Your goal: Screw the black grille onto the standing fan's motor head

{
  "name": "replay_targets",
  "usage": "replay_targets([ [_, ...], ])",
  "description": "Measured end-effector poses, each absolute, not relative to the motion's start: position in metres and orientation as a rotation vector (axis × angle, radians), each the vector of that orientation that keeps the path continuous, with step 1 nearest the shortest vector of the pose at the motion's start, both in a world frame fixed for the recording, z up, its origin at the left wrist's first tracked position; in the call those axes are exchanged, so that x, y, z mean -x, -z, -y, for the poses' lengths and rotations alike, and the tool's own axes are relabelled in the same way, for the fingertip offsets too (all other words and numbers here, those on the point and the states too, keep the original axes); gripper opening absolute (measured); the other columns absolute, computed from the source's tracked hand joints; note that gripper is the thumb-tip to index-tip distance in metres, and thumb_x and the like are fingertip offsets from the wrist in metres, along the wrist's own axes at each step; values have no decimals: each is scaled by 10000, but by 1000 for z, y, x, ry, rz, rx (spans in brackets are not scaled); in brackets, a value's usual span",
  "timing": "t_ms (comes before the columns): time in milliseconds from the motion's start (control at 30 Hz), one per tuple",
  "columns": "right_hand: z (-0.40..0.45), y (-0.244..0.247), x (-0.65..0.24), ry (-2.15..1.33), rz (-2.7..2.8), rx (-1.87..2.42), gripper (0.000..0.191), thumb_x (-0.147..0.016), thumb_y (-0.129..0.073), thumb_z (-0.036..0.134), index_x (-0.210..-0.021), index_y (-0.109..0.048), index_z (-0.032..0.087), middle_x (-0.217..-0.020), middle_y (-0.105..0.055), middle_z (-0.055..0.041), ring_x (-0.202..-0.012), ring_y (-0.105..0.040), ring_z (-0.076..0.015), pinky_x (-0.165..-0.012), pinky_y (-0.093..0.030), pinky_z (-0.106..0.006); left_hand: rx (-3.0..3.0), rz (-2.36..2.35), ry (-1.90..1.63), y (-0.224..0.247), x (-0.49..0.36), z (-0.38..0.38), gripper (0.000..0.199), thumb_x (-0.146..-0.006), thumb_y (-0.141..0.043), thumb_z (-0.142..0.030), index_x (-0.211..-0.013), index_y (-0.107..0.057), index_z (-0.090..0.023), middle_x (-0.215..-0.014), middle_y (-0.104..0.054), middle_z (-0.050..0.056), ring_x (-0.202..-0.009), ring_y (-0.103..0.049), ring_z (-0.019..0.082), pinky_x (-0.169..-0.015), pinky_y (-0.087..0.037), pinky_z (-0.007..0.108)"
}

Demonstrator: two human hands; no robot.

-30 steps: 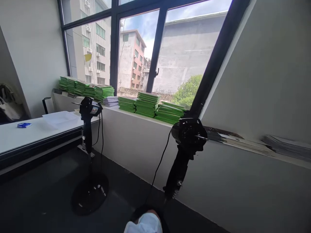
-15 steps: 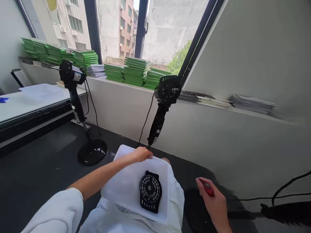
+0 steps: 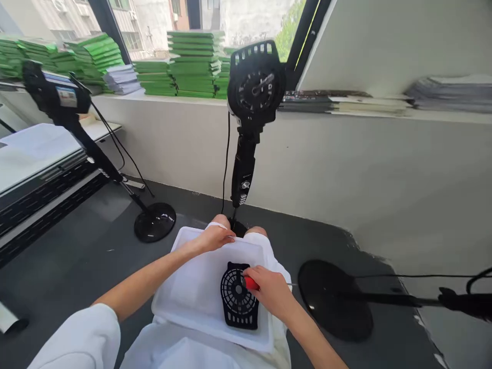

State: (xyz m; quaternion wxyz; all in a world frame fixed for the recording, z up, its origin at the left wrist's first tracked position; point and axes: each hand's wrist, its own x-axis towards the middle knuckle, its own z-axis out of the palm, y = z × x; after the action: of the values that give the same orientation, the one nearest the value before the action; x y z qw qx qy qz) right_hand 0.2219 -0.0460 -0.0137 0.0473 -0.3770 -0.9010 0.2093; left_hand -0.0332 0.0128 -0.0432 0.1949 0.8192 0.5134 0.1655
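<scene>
On my lap rests a white plastic tray [image 3: 192, 287], its far rim pinched by my left hand [image 3: 215, 238]. Inside the tray, towards its right side, lies a black slatted motor cover [image 3: 240, 302] with a round grille. My right hand [image 3: 271, 289] is closed around the red handle of a screwdriver [image 3: 250, 283], over the cover's upper right part. A thin metal shaft sticks out to the right behind that hand. Whether the hand touches the cover I cannot tell. Beyond the tray stands a black fan [image 3: 257, 84] without blades or guard, its motor head facing me.
A second black stand fan [image 3: 57, 97] leans in view at left, beside a white table [image 3: 42, 154]. At right, a round black base [image 3: 334, 300] with a pole lies near the wall. Green stacks [image 3: 192, 64] and grey stacks [image 3: 449, 95] line the window ledge.
My right hand has moved left with the screwdriver, from beside the tray to over the black cover. My left hand stays on the rim. The view has tilted down.
</scene>
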Motion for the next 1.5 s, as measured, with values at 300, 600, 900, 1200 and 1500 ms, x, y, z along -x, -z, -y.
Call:
replay_targets([
  [300, 94, 10, -266, -884, 2428, 1136, 231, -968, -509, 250, -1131, -672, 233, -1042, -775, -44, -934, -733, -141, -771, -574, -227, -2596, -806, -681, 35, 36, 44, 272, -985, -533, -324, -1211, -662, -245, -1335, -672, 59, -1335, -541, 195, -1216, -347, 430],
  [600, 94, 14, -271, -942, 2596, 983, 185, -955, -496, 174, -1005, -665, 230, -892, -757, -44, -1121, -686, -173, -693, -552, -209, -2629, -1016, -282, 47, 87, 61, 368, -1014, -493, -370, -743, -676, -201, -751, -710, 6, -795, -640, 158, -1106, -399, 422],
  [900, 100, 25, -269, -956, 2562, 946, 162, -949, -504, 173, -997, -654, 211, -949, -761, -69, -1087, -700, -186, -714, -579, -246, -2676, -677, -121, 63, -26, 98, 167, -978, -555, -249, -1104, -602, -148, -930, -665, 60, -825, -607, 194, -690, -454, 322],
  [1200, 101, 47, -279, -812, 2649, 914, 220, -918, -534, 177, -1087, -653, 251, -1116, -755, -68, -1100, -703, -181, -735, -600, -245, -2752, -586, -81, 111, -52, 95, 98, -972, -557, -196, -995, -637, -145, -955, -669, 81, -875, -605, 180, -762, -497, 299],
  [1500, 97, 35, -268, -865, 2630, 941, 183, -922, -504, 172, -1010, -647, 246, -963, -737, -47, -858, -716, -148, -654, -557, -237, -2860, -715, -100, 103, -42, 97, 169, -963, -532, -214, -852, -630, -133, -913, -616, 102, -842, -575, 192, -715, -448, 319],
])
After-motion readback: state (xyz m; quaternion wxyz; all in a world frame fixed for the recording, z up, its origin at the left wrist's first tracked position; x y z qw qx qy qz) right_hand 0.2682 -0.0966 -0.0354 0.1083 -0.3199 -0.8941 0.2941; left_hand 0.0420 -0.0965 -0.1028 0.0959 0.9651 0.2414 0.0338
